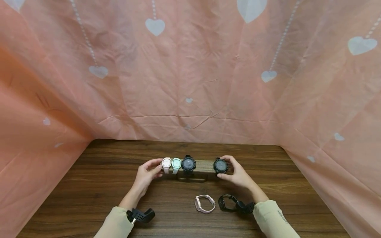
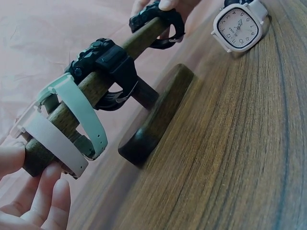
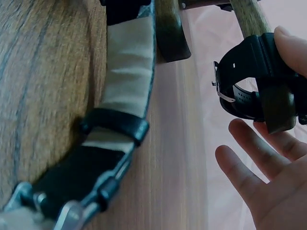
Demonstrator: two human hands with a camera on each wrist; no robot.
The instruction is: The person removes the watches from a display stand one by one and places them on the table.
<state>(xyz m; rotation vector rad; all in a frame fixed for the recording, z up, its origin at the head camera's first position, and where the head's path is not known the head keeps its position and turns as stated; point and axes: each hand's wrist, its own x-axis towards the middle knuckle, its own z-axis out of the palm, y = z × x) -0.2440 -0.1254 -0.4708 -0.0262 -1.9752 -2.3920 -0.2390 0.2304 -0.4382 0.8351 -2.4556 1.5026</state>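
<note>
A wooden T-shaped watch stand (image 1: 204,166) stands upright on the table, its bar running left to right. My left hand (image 1: 146,176) grips the bar's left end between thumb and fingers, beside a pale pink watch (image 1: 166,162). A mint green watch (image 1: 176,163) and a chunky black watch (image 1: 189,164) follow along the bar. Around the right end sits another black watch (image 1: 220,166), its buckled strap looping under the wood in the right wrist view. My right hand (image 1: 237,174) holds that watch, thumb pressed on it, while other fingers spread below the bar end (image 3: 279,112).
In front of the stand, a pale pink watch (image 1: 197,203) lies on its side on the wooden table (image 1: 175,218). Right of it is a dark watch (image 1: 222,203), close to my right wrist; its strap has a beige lining (image 3: 127,67). Pink heart-print curtains (image 1: 190,82) enclose the table.
</note>
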